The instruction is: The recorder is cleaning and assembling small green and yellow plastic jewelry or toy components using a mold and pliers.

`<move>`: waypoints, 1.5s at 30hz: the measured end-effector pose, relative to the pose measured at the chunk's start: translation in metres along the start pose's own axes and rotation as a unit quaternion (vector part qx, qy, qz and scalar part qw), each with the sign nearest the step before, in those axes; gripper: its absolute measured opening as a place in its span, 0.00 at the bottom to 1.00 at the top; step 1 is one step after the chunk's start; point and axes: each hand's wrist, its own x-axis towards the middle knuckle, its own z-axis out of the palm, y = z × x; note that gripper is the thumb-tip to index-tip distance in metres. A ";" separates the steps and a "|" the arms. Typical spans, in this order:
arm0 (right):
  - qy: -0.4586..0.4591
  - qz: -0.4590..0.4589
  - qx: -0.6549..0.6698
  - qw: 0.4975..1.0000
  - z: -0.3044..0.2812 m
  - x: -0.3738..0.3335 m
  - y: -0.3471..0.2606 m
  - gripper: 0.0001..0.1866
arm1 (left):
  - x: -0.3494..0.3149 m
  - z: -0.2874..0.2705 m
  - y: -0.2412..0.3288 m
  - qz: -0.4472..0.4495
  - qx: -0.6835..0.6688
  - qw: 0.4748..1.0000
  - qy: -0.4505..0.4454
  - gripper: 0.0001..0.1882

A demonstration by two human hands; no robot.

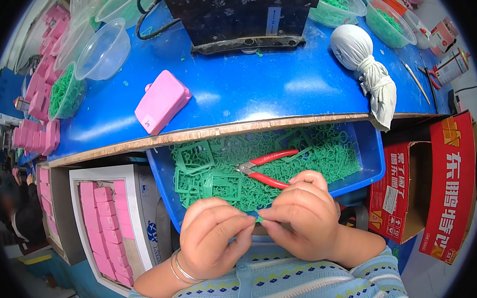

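Note:
My left hand (212, 235) and my right hand (303, 217) meet in front of my body, at the near edge of a blue bin (376, 151). Between their pinched fingertips is a small green piece (259, 219), mostly covered by the fingers, so its shape cannot be made out. The bin holds a heap of thin green plastic pieces (324, 159), with some square green frames (195, 156) at its left. Across the heap lies a pair of red-handled nippers (267, 166), jaws to the left, just beyond my right hand.
Above the bin runs the wooden edge of a blue table (241, 90), bearing a pink block (163, 102), a tied white cloth bundle (361, 64), a black machine (234, 19) and clear bowls (104, 49). A box of pink blocks (105, 223) stands left; a red carton (403, 190) stands right.

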 end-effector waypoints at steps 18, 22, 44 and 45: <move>0.001 0.018 0.016 1.000 0.002 -0.001 0.001 0.11 | -0.001 0.002 -0.002 -0.009 -0.002 1.000 0.016 0.11; 0.001 0.015 0.022 1.000 0.002 0.000 -0.002 0.11 | -0.001 0.001 -0.001 -0.012 -0.006 1.000 0.022 0.11; 0.001 0.008 -0.002 1.000 0.002 -0.002 0.000 0.11 | -0.001 0.001 -0.001 -0.002 0.003 1.000 -0.005 0.11; 0.000 0.009 -0.003 1.000 0.002 -0.001 0.000 0.11 | -0.002 0.001 0.000 0.004 0.014 1.000 -0.007 0.11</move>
